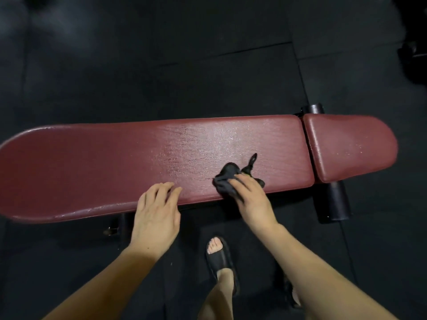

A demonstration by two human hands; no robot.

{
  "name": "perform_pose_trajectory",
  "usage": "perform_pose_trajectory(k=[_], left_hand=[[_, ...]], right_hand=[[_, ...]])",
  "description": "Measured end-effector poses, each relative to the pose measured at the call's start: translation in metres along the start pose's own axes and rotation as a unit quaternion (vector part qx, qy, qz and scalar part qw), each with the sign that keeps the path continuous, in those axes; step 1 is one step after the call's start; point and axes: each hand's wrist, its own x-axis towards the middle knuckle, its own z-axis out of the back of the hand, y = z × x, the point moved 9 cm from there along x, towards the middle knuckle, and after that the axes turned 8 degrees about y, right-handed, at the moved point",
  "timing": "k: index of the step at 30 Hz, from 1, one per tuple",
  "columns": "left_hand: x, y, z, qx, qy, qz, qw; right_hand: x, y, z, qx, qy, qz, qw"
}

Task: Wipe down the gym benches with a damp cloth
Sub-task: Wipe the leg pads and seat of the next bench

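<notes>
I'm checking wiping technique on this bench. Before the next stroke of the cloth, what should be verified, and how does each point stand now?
1. Right hand grips the black cloth: ok.
2. Cloth touches the long red pad: ok.
3. Left hand rests on the pad's near edge, beside the cloth's path: ok.
4. Pad's middle shows streaks; left end looks dull, perhaps unwiped: not ok.
5. Short seat pad wiped: cannot tell.
6. Cloth dampness: cannot tell.

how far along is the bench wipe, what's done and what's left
Done, it seems: the middle of the long pad shines with wet streaks, and the short seat pad glistens faintly. In hand: the right hand holds the black cloth on the pad's near edge; the left hand rests on that edge. Left: the dull far-left end looks unwiped.
</notes>
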Motion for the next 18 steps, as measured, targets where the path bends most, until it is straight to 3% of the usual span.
perform_pose_trajectory(k=[4, 8, 13, 18], left_hand=[[0.017, -0.068, -0.005, -0.017, 0.009, -0.043, 0.999], [0.039, -0.148, -0.005, -0.044, 0.013, -0.055, 0.997], [0.068, -0.256, -0.013, -0.057, 0.024, -0.058, 0.996], [0.104, -0.356, -0.026, -0.094, 0.047, -0.025, 0.994]], right_hand=[[-0.009, -0.062, 0.050, 0.009, 0.014, -0.114, 0.993], [-0.015, -0.111, 0.095, 0.076, 0.048, -0.157, 0.984], [-0.055, -0.202, 0.163, 0.208, 0.001, -0.277, 0.938], [-0.072, -0.263, 0.233, 0.254, -0.040, -0.285, 0.923]])
